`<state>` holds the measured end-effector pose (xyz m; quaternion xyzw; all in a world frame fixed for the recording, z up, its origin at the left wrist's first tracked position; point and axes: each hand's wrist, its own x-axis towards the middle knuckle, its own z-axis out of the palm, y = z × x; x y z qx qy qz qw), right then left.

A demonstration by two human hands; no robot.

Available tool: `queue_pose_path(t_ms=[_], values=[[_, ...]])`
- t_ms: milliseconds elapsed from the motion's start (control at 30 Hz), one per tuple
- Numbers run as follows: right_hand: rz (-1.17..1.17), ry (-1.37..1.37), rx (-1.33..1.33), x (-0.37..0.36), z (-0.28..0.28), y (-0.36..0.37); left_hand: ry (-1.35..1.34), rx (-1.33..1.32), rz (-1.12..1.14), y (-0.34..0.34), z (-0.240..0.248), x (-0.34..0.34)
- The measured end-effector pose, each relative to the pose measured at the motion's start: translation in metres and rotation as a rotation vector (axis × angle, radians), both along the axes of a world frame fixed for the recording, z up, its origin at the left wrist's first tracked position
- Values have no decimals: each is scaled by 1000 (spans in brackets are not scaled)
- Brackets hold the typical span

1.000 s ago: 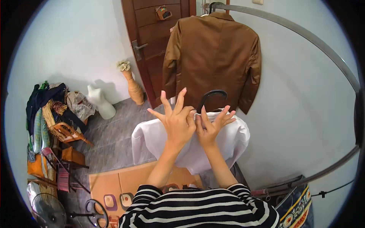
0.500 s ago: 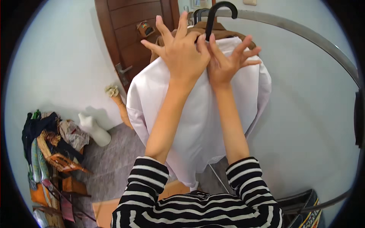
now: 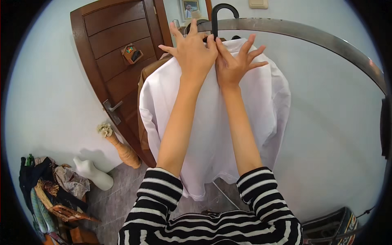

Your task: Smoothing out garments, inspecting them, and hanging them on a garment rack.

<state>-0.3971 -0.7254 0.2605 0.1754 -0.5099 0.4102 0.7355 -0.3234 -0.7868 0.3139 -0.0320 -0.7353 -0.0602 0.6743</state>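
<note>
A white long-sleeved shirt [image 3: 204,134] hangs in front of me on a black hanger [image 3: 214,22]. The hanger's hook rises above the curved metal rail [image 3: 281,26]; whether it rests on it I cannot tell. At the top of the shirt, just under the hook, my left hand [image 3: 195,53] pinches the collar between thumb and forefinger, its other fingers spread upward. Close beside it, my right hand [image 3: 234,65] pinches the collar too, the remaining fingers fanned out to the right. The exact bit of cloth between the fingertips is hidden.
Behind the shirt hangs a brown garment [image 3: 148,73]. A wooden door [image 3: 116,45] stands at the back left, with a vase of flowers [image 3: 122,149] below it. Farther left are a white mannequin torso [image 3: 94,173] and a heap of clothes [image 3: 49,179]. A dark bag [image 3: 330,224] sits lower right.
My view has tilted up and left, bringing more of the door into sight. The hanger hook now appears nearer the rail. Both hands keep their pinch at the collar.
</note>
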Motion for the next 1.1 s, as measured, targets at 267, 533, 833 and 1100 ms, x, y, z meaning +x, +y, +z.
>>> queue_pose_path(t_ms=[267,533,833,1100], values=[[38,-92,131,-34,-24,-10,-74,59,68,-19,-23,-40],[181,-138,157,-31,-30,-10,45,-33,230,-20,-33,-36],[321,-178,229,-22,-41,10,127,-12,135,-5,-68,-24],[-155,-385,644,-58,-152,94,-465,-184,356,-65,-200,43]])
